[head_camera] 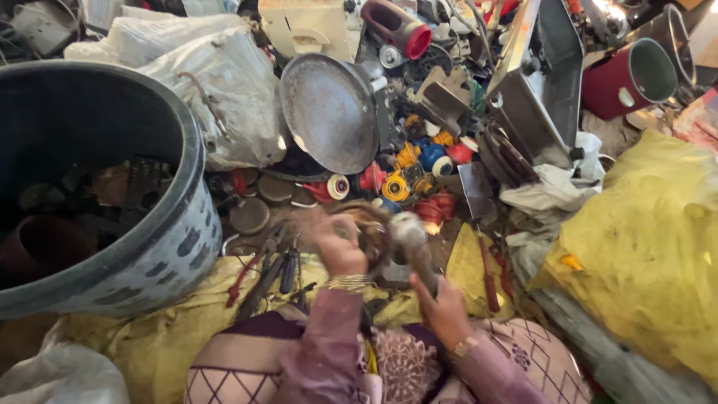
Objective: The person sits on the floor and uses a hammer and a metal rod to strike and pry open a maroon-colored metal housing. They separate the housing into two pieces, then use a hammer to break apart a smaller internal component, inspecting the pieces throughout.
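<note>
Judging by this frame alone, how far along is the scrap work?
Apparently done: dark scrap pieces already lie in the large black plastic tub. In hand: the left hand grips a blurred round coil-like part, while the right hand holds a metal-headed hammer against it. Left: a big heap remains, including the round grey metal pan, coloured plastic parts and a red cylindrical pot.

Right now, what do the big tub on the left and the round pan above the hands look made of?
The tub looks like dark plastic: matte grey wall, thick rolled rim, scuffed pale patches. The round pan looks like bare metal, probably aluminium or steel: dull grey, stained, with a soft sheen at its edge.
</note>
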